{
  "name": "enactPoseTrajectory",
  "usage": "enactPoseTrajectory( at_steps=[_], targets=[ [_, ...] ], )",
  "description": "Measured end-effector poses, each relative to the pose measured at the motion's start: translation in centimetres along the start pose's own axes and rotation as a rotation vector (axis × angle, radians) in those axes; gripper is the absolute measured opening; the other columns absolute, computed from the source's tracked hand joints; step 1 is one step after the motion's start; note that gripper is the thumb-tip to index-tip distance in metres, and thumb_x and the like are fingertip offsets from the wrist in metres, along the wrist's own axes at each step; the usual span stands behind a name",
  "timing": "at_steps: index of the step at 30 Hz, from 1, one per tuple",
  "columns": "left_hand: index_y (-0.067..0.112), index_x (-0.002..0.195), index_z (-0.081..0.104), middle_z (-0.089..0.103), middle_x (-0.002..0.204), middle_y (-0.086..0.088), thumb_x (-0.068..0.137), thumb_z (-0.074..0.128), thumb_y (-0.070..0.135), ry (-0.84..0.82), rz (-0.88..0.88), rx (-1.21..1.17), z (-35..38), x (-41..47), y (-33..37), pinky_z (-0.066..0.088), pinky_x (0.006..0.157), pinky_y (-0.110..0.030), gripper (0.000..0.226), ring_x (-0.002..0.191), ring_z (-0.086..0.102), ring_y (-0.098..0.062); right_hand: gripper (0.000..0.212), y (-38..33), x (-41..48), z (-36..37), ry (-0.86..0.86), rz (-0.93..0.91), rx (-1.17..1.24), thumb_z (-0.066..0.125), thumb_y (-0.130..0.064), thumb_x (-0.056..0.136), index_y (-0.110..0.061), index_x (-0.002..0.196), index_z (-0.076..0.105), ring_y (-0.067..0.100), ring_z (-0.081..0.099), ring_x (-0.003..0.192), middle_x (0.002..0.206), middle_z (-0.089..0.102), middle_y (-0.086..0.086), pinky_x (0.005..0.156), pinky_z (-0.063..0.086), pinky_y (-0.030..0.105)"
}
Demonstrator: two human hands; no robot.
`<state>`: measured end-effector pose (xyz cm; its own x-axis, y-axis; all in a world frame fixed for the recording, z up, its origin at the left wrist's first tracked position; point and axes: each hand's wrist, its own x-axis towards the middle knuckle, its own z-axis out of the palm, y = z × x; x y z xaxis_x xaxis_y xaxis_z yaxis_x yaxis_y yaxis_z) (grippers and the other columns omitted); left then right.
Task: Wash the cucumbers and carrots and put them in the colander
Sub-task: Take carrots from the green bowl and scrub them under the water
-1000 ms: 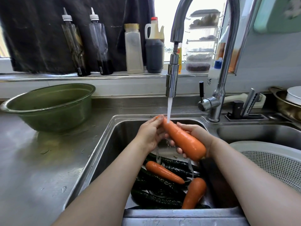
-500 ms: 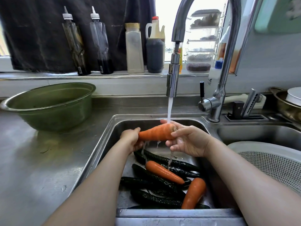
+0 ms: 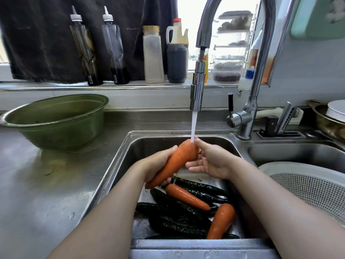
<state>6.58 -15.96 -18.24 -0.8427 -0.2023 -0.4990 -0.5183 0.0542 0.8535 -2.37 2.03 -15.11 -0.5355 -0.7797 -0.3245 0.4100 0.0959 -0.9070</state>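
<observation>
Above the sink (image 3: 119, 165), a carrot (image 3: 177, 161) slants thick end up under the water (image 3: 193, 126) from the tap (image 3: 197, 94). The left hand (image 3: 158, 165) grips its lower half, fingers curled beneath. The right hand (image 3: 211, 161) lays its thumb on the top end, fingers nearly straight and close together against the side. Two carrots (image 3: 186, 197) and the cucumbers (image 3: 179, 206) lie in the sink; the colander (image 3: 308, 186) sits to its right.
</observation>
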Motion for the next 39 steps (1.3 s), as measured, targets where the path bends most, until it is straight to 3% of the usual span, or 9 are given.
enactPoseTrajectory(
  at_steps=[4,8,14,21,26,28,31,33,39],
  targets=[
    [0.008,0.11,0.059,0.063,0.067,-0.009,0.092,0.035,0.081,0.042,0.024,0.013,-0.1,-0.4,0.1,0.047,0.045,-0.028,0.078,0.049,0.057,-0.022,0.041,-0.3,-0.4,-0.3,-0.069,0.007,-0.004,0.036,-0.037,0.109,-0.006,0.129,0.053,0.021,0.063,0.055,0.091,0.062,0.013,0.047,0.055,0.028],
    [0.007,0.107,0.058,0.065,0.066,-0.007,0.093,0.031,0.079,0.026,0.025,0.044,0.9,-1.0,0.4,0.047,0.046,-0.029,0.078,0.047,0.056,-0.021,0.031,0.0,-0.4,-0.6,-0.086,-0.112,-0.11,0.046,-0.027,0.107,-0.019,0.135,0.055,0.022,0.061,0.055,0.098,0.056,0.017,0.042,0.051,0.028],
    [0.005,0.086,0.06,0.061,0.06,-0.006,0.082,0.031,0.091,-0.055,0.052,0.11,1.9,-1.5,0.8,0.045,0.044,-0.027,0.09,0.043,0.052,-0.018,0.035,1.0,0.8,1.1,0.278,-0.308,-0.453,0.045,-0.048,0.104,-0.016,0.106,0.057,0.021,0.051,0.039,0.059,0.06,0.012,0.034,0.036,0.023],
    [0.003,0.104,0.066,0.065,0.066,-0.005,0.087,0.036,0.084,0.077,0.078,0.208,0.7,-1.2,0.8,0.046,0.046,-0.027,0.088,0.046,0.055,-0.019,0.023,1.2,0.9,0.6,0.108,-0.235,-0.472,0.047,-0.027,0.106,-0.023,0.129,0.049,0.012,0.05,0.048,0.073,0.054,0.012,0.039,0.039,0.024],
    [0.001,0.105,0.068,0.068,0.069,-0.007,0.086,0.037,0.085,0.105,0.123,0.283,1.7,-0.9,1.3,0.05,0.049,-0.031,0.092,0.047,0.058,-0.022,0.033,1.5,1.8,1.1,0.393,-0.287,-0.523,0.034,-0.044,0.107,-0.019,0.103,0.056,0.015,0.048,0.049,0.068,0.053,0.005,0.041,0.034,0.024],
    [0.002,0.106,0.067,0.069,0.07,-0.007,0.088,0.037,0.084,0.109,0.119,0.278,1.6,-1.0,1.3,0.049,0.048,-0.03,0.089,0.045,0.057,-0.022,0.036,1.3,1.7,0.9,0.315,-0.258,-0.463,0.029,-0.04,0.109,-0.016,0.112,0.057,0.014,0.047,0.048,0.07,0.053,0.007,0.041,0.033,0.023],
    [0.001,0.107,0.066,0.068,0.072,-0.01,0.086,0.039,0.084,0.119,0.107,0.282,0.5,-1.4,0.8,0.048,0.046,-0.029,0.09,0.045,0.057,-0.022,0.029,0.9,0.6,0.2,0.01,-0.129,-0.239,0.037,-0.016,0.108,-0.017,0.132,0.052,0.017,0.051,0.057,0.086,0.05,0.014,0.046,0.037,0.026],
    [-0.001,0.107,0.067,0.066,0.07,-0.011,0.088,0.038,0.082,0.104,0.113,0.301,0.0,-1.7,0.6,0.049,0.045,-0.028,0.09,0.045,0.057,-0.022,0.04,0.6,0.2,-0.5,-0.117,-0.073,-0.153,0.037,-0.004,0.101,-0.016,0.137,0.05,0.022,0.057,0.064,0.091,0.049,0.016,0.053,0.037,0.029],
    [0.004,0.099,0.067,0.067,0.073,-0.011,0.088,0.043,0.08,0.102,0.151,0.358,-0.3,-2.2,0.7,0.05,0.048,-0.03,0.081,0.047,0.059,-0.023,0.034,0.6,0.1,-0.4,-0.092,-0.083,-0.256,0.039,-0.013,0.101,-0.016,0.131,0.056,0.026,0.065,0.066,0.098,0.056,0.024,0.044,0.037,0.025]
  ],
)
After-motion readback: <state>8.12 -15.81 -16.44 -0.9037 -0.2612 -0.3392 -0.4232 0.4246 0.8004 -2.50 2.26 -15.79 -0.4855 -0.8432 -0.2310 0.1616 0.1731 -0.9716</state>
